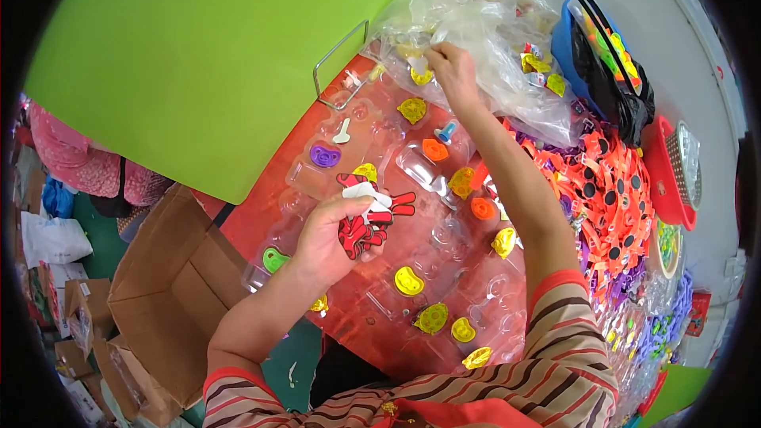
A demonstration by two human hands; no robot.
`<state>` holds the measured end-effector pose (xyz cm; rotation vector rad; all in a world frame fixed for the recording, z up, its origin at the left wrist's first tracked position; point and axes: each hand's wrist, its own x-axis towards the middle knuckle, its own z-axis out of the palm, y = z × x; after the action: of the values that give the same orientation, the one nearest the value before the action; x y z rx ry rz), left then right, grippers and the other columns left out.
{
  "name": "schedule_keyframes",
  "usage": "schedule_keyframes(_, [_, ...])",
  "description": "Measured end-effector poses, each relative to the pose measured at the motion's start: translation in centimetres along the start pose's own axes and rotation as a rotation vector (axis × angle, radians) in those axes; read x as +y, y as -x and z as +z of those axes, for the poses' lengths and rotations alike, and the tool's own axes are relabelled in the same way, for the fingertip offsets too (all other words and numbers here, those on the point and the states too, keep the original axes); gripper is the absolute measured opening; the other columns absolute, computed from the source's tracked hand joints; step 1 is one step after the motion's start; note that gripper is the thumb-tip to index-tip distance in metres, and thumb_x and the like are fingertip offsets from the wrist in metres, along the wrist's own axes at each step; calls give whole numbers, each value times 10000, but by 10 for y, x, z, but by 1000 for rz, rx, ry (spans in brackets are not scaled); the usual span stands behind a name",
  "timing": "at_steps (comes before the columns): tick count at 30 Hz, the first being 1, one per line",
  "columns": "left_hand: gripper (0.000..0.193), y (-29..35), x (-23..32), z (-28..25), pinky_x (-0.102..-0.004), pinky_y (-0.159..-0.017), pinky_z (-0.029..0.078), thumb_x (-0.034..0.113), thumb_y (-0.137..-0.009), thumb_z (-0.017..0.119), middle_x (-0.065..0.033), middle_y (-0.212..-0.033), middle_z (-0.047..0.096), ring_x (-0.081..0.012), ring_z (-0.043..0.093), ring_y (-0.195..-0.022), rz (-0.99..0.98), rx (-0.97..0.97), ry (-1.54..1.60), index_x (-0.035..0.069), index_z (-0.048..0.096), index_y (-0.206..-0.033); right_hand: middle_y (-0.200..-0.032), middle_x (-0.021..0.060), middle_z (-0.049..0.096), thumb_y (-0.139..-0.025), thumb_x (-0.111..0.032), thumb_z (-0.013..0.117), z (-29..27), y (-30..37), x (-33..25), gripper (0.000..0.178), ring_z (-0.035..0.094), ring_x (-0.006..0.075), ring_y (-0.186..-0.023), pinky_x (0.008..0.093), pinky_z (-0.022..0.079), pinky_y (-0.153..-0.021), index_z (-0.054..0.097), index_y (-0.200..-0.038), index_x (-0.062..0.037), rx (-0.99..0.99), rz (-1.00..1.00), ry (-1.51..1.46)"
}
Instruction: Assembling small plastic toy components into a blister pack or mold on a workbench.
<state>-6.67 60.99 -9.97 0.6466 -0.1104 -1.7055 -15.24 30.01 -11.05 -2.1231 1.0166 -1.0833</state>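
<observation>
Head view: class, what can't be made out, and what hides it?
All in the head view:
Count of red and white pieces: they overlap, and the left hand covers some.
Whether the right hand holds anything: its fingers are small and blurred.
Bottom of blue basin: black plastic hides it.
Pink-clothed person: green board hides part.

Trays (418,165) on the table (258,222) (plastic bag (495,36) at its far end), cardboard box (162,285) left, strap pile (614,198) right.
</observation>
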Motion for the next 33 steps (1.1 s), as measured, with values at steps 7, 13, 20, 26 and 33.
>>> schedule_keyframes(7, [247,22,5,-7,-298,-424,410,161,-863,566,-82,-807,632,-211,616,-563,48,6,32,16,590,-1061,-859,228,645,-790,-190,530,41,-26,3,234,621,409,-810,471,490,-754,694,-854,-36,-47,40,357])
schedule_keyframes(13, [248,37,7,-17,-292,-423,413,167,-867,563,-87,-795,631,-213,619,-556,52,67,54,23,582,-1067,-867,218,653,-811,-238,531,46,-18,-3,267,626,405,-828,469,495,-738,674,-872,-21,-195,-49,553])
schedule_keyframes(20, [255,48,3,-25,-274,-435,409,216,-874,544,-93,-813,645,-193,609,-586,144,153,45,47,585,-1060,-908,239,634,-849,-227,488,28,1,-22,272,627,410,-837,495,503,-735,602,-991,-25,-167,-231,765])
schedule_keyframes(26, [240,63,-6,-23,-269,-436,425,167,-882,551,-111,-830,654,-180,614,-574,292,115,6,21,591,-1068,-806,103,646,-866,-219,576,-17,86,-116,228,603,202,-714,323,472,-649,655,-918,-11,-536,-198,168])
schedule_keyframes(33, [215,74,-24,-22,-270,-445,456,170,-888,548,-99,-822,654,-172,616,-574,371,134,-3,6,598,-1018,-678,-1,534,-869,-157,622,-43,174,-170,152,484,61,-635,247,384,-549,632,-900,-8,-893,37,-113])
